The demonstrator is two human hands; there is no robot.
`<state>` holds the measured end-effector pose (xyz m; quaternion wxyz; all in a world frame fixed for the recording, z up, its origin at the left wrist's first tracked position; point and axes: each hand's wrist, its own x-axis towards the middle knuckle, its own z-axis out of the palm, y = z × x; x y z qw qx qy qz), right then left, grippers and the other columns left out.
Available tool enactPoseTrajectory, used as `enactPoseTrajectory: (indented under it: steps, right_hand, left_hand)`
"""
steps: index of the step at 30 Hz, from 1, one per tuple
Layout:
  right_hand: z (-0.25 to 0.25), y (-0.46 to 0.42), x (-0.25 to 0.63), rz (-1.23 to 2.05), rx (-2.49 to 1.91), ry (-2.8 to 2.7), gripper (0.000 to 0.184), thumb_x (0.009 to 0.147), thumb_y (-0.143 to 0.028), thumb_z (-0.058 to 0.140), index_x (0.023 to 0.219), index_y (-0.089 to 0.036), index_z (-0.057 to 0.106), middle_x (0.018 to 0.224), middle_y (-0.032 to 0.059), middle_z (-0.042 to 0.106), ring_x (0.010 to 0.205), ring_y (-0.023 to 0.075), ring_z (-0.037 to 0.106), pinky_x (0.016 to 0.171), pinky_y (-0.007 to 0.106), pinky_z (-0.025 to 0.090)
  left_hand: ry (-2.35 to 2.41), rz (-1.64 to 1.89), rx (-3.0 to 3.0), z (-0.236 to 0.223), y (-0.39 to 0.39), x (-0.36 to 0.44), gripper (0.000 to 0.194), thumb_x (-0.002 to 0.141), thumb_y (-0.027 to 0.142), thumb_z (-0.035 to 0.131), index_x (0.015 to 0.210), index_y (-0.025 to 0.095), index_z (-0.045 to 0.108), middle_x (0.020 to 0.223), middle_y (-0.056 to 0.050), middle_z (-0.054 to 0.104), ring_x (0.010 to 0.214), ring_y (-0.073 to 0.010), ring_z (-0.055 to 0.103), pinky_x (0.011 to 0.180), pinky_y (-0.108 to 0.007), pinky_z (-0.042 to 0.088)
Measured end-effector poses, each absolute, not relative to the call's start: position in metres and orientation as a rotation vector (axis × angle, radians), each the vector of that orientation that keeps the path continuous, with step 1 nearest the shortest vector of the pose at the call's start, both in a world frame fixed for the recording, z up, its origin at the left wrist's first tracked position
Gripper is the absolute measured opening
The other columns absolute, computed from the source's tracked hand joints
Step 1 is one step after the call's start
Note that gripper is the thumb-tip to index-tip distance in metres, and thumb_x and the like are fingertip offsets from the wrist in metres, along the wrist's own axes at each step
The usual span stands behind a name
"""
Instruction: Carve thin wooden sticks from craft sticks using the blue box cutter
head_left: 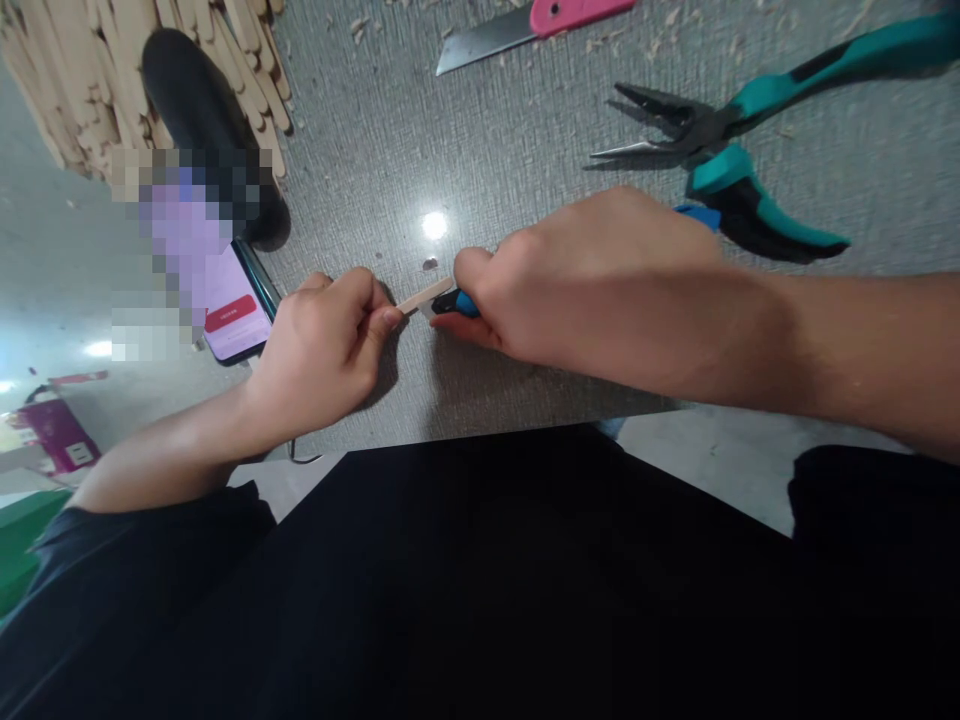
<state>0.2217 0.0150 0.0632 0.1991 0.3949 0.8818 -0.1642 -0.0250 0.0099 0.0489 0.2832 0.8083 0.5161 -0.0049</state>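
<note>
Between the thumb and fingers of my left hand [330,325] is a narrow wooden craft stick [424,297], its free end pointing right. My right hand [577,270] is closed around a blue utility knife [466,303]. The knife's black tip and a bit of pale blade lie against or just below the stick; whether they touch I cannot tell. Most of the knife is hidden in my fist, with blue showing again behind the hand. Teal-handled long-nose pliers [701,130] lie spread apart beyond my right hand.
A pile of craft sticks [82,80] lies at the far left. Near it are a black rounded case [195,90] and a phone [236,320] with a lit screen. A pink-handled cutter blade [487,38] lies at the far side. Wood shavings are scattered on the grey table [360,160].
</note>
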Motion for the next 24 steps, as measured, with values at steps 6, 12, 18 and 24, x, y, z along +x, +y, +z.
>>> enactPoseTrajectory:
  steps: [6,12,18,24]
  right_hand:
    - [0.057,0.015,0.223,-0.457,1.147,2.491,0.070,0.124,-0.069,0.032,0.127,-0.014,0.077,0.084,0.0135,0.076,0.082,0.0356,0.078,0.063,0.038,0.036]
    - [0.062,0.017,0.220,-0.389,1.082,2.400,0.082,0.123,-0.073,0.017,0.124,-0.015,0.075,0.076,0.0089,0.067,0.068,0.0312,0.070,0.058,0.037,0.035]
    - [0.060,0.021,0.228,-0.354,1.041,2.448,0.083,0.123,-0.072,0.012,0.121,-0.017,0.074,0.071,0.0071,0.063,0.064,0.0293,0.066,0.058,0.037,0.032]
    - [0.058,0.018,0.232,-0.382,1.080,2.469,0.080,0.124,-0.068,0.017,0.125,-0.014,0.076,0.079,0.0139,0.074,0.068,0.0294,0.068,0.061,0.036,0.025]
  left_hand:
    - [1.391,0.002,2.170,0.050,0.009,-0.029,0.018,0.102,0.036,0.054,0.086,0.027,0.053,0.072,-0.004,0.063,0.069,-0.0246,0.057,0.066,-0.038,0.039]
    - [1.391,-0.044,2.175,0.049,0.008,-0.030,0.020,0.105,0.035,0.057,0.087,0.028,0.052,0.074,-0.004,0.064,0.073,-0.0265,0.059,0.070,-0.041,0.042]
    - [1.401,-0.072,2.169,0.051,0.009,-0.029,0.020,0.105,0.036,0.055,0.087,0.028,0.052,0.076,-0.006,0.067,0.075,-0.0278,0.060,0.071,-0.043,0.044]
    - [1.371,-0.029,2.237,0.045,0.009,-0.030,0.021,0.105,0.034,0.061,0.086,0.028,0.057,0.069,-0.004,0.063,0.070,-0.0264,0.060,0.073,-0.043,0.050]
